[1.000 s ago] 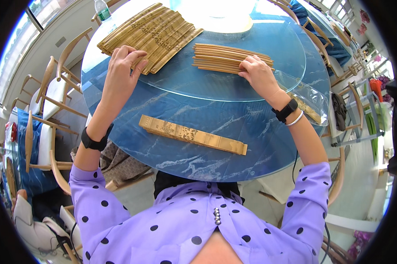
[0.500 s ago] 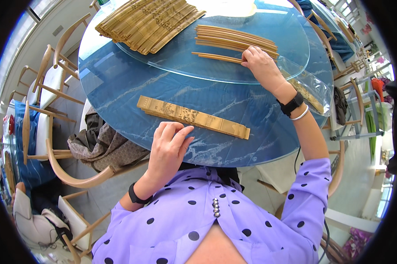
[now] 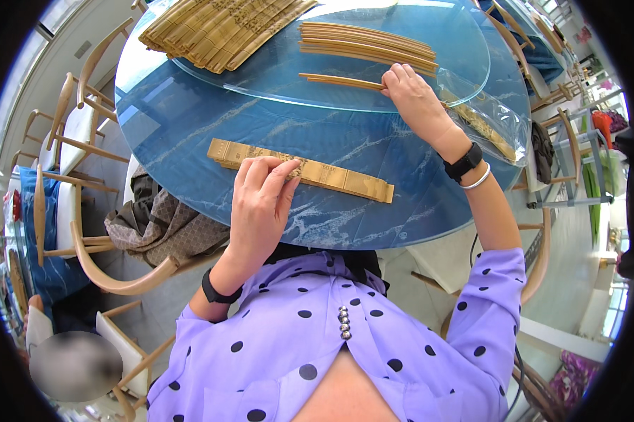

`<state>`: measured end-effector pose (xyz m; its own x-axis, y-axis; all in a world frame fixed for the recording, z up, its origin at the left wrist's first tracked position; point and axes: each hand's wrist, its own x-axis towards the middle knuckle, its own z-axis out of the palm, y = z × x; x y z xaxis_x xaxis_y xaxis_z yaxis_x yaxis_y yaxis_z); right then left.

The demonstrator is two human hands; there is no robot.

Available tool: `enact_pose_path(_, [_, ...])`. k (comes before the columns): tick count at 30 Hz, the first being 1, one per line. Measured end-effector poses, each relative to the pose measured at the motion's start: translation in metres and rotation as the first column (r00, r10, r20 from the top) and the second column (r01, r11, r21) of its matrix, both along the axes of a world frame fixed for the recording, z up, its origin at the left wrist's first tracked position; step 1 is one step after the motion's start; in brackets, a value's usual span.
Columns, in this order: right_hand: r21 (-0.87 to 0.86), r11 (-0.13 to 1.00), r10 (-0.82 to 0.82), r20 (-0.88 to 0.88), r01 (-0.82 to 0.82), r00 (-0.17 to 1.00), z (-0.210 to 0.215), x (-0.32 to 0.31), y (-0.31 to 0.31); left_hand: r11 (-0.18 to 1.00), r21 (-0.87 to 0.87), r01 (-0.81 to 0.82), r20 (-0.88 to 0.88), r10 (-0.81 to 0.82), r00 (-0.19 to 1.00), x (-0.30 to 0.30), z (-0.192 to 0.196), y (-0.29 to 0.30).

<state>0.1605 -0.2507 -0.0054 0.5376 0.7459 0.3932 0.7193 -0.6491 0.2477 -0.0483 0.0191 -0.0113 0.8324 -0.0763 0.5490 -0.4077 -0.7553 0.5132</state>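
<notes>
The long golden box (image 3: 300,171) lies flat on the blue table (image 3: 190,141), near its front edge. The left hand (image 3: 259,204) rests on top of the box with fingers spread, pressing and not gripping, probably to keep it from sliding. Farther away, on the glass turntable (image 3: 274,77), the right hand (image 3: 417,98) pinches the end of one bamboo strip (image 3: 339,81), apart from the stack of strips (image 3: 366,41). Both wrists are bent down.
</notes>
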Motion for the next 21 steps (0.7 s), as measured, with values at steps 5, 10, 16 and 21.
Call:
enact_pose_path(5, [0.02,0.999,-0.043,-0.048,0.044,0.998,0.013,-0.037,0.005,0.99,-0.088,-0.114,0.077,0.121,0.99,0.009,-0.002,0.002])
enact_pose_path(10, [0.292,0.948,0.236,-0.385,-0.125,0.892,0.046,-0.139,0.019,0.931,-0.35,0.106,0.094,-0.077,0.993,0.015,0.007,0.003])
enact_pose_path(16, [0.323,0.946,0.159,-0.498,0.012,0.852,0.026,-0.201,0.014,0.777,-0.565,0.276,-0.102,-0.398,0.912,-0.008,0.003,-0.015])
enact_pose_path(21, [0.315,0.946,0.076,-0.434,0.072,0.898,0.018,-0.215,0.011,0.761,-0.584,0.283,-0.224,-0.486,0.845,-0.019,0.001,-0.03])
